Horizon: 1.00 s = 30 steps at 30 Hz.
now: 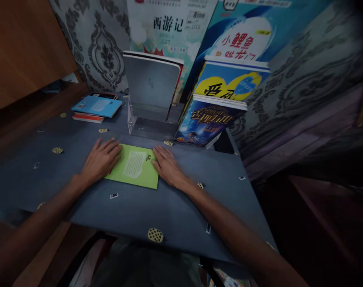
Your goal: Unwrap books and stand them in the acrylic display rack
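Note:
A thin green book (135,166) lies flat on the blue-grey tablecloth (181,215), a pale text panel on its upper face. Over its left end rests my left hand (101,158), fingers stretched out and pointing away from me. My right hand (167,164) lies along the right edge, its fingers extended and touching the book's far right corner. Both hands are open and neither grips the book. Just beyond the book stands a clear acrylic book stand (153,129) with a dark grey book (153,83) upright in it.
To the right in the stand are a dark blue book (209,119) and a yellow-and-blue book (229,81). Larger picture books (169,24) lean on the patterned wall (103,52). A small pile with a blue book (97,105) lies at the back left, near a wooden cabinet (20,52).

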Motion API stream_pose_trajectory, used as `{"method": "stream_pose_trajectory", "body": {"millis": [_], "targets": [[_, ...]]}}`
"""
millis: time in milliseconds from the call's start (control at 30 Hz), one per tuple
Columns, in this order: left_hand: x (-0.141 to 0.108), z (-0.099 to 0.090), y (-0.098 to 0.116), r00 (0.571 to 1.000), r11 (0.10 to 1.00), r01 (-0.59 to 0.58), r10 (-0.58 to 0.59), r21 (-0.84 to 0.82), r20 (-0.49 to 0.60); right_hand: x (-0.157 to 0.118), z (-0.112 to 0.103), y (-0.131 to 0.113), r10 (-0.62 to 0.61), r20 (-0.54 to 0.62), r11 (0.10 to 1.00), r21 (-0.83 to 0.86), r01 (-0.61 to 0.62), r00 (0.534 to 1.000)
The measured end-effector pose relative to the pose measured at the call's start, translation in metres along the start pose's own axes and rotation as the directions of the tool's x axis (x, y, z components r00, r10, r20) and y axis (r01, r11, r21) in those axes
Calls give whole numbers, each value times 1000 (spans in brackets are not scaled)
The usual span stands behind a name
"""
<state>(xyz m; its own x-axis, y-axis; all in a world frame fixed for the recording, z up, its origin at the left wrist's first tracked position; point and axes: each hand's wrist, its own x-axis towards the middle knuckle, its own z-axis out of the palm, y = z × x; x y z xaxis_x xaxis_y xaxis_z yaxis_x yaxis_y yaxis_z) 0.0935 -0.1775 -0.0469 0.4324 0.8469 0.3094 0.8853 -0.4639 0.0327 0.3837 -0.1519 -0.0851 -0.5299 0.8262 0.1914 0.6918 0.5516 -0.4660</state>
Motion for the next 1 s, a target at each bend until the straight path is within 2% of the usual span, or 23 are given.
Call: {"method": "stream_pose_trajectory", "body": {"millis": [100,167,433,633,833,1000], "targets": [[-11,-5,23,973,976,-212,216,-55,80,1,-1,-2,-12,4,1000,-19,12,1000],[-18,-5,34,948,954,-292,299,-75,106,1,-3,-4,-14,6,999,-28,14,1000],[-23,2,36,927,930,-367,364,19,94,0,-3,-4,-14,-8,999,-35,14,1000],[-28,1,42,908,904,-419,420,83,1,0,-4,-3,-11,-4,1000,-26,11,1000],[-20,-5,43,921,922,-385,386,25,-53,0,-8,-1,-18,-44,998,65,21,999],[-9,-15,44,969,973,-228,224,-27,-106,-1,-18,1,-52,-84,973,219,70,995]]}}
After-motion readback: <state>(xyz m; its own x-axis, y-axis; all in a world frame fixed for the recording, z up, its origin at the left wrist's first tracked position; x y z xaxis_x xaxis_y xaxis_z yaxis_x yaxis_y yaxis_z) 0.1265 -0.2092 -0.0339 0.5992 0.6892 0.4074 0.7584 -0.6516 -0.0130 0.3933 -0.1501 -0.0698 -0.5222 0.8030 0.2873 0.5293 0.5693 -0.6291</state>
